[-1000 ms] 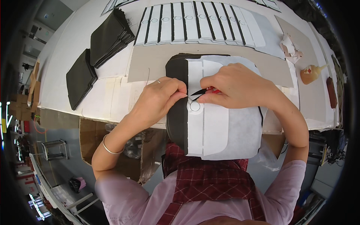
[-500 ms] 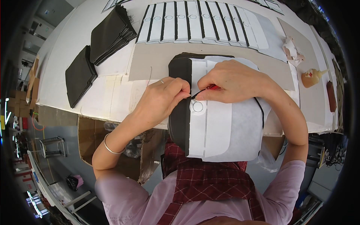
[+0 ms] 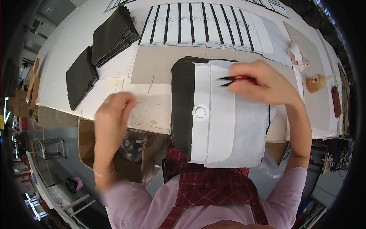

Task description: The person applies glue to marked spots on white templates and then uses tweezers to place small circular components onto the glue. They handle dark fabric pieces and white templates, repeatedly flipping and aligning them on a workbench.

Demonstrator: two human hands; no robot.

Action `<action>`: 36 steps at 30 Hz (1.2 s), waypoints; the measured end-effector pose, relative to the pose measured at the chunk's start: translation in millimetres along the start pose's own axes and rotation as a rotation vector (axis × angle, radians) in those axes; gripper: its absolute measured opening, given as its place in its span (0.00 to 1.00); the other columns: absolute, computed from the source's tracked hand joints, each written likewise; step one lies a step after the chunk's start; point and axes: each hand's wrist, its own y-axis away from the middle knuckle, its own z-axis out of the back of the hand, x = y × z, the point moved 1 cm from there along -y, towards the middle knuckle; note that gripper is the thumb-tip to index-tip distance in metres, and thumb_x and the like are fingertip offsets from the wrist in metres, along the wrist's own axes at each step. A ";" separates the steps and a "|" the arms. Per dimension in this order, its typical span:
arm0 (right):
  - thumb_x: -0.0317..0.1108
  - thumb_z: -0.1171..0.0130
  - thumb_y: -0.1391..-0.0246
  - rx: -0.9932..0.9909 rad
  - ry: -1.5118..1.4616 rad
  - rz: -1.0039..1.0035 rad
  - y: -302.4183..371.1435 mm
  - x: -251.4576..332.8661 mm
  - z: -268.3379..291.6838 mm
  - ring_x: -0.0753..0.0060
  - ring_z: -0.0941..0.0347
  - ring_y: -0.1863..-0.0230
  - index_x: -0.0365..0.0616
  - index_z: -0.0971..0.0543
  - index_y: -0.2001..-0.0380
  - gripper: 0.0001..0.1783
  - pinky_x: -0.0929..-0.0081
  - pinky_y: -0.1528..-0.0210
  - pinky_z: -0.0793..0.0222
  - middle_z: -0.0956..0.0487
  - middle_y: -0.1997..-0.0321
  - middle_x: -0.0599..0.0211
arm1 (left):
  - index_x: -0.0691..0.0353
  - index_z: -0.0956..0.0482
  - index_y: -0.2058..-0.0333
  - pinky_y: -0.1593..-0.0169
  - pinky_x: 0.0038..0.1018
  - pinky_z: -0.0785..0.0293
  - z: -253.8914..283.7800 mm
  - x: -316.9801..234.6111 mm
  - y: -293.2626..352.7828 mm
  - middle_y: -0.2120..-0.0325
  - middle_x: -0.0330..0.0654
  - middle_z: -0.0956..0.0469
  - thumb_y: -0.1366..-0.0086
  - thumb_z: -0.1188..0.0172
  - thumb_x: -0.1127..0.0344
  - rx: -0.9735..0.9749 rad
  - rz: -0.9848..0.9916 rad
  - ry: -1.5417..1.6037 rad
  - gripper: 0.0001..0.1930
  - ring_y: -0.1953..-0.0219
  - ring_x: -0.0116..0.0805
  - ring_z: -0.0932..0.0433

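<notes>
Since 0.5 s ago my left hand [image 3: 113,114] swung off the white panel stack [image 3: 225,122] at tabletop edge, fingers loosely curled, empty; right hand [image 3: 263,84] pinching snips [image 3: 233,79]—re-pin stack before cutting.

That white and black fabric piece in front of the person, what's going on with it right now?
A person stands at a white worktable with a white fabric piece backed in black laid before them. The right hand holds small red-handled snips over its upper part. The left hand is blurred, off to the side over the table edge, and touches nothing clearly. Stacks of black fabric lie at the far left, and a row of finished white pieces lies beyond.
</notes>
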 end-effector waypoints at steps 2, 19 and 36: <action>0.41 0.36 0.41 -0.235 -0.043 -0.099 36.9 -11.7 18.8 0.76 0.43 0.75 0.40 0.30 0.72 0.17 0.74 0.72 0.45 0.37 0.77 0.71 | 0.64 0.20 0.61 0.61 0.35 0.23 17.6 6.1 29.1 0.68 0.46 0.18 0.44 0.32 0.76 -0.060 0.040 -0.479 0.11 0.62 0.46 0.18; 0.33 0.28 0.50 -0.726 -0.220 -0.232 134.5 -57.6 -10.8 0.83 0.47 0.67 0.46 0.33 0.62 0.21 0.84 0.64 0.49 0.43 0.68 0.78 | 0.65 0.32 0.76 0.78 0.20 0.28 -37.8 -76.8 23.6 0.80 0.42 0.20 0.23 0.48 0.57 0.639 0.228 1.159 0.22 0.82 0.24 0.21; 0.35 0.31 0.47 -0.099 0.011 -0.112 -122.5 -85.5 -4.5 0.77 0.44 0.73 0.43 0.35 0.74 0.20 0.75 0.69 0.43 0.40 0.76 0.74 | 0.67 0.22 0.80 0.75 0.33 0.34 -65.9 82.6 -61.0 0.89 0.42 0.29 0.30 0.41 0.50 0.049 0.377 0.346 0.26 0.85 0.34 0.31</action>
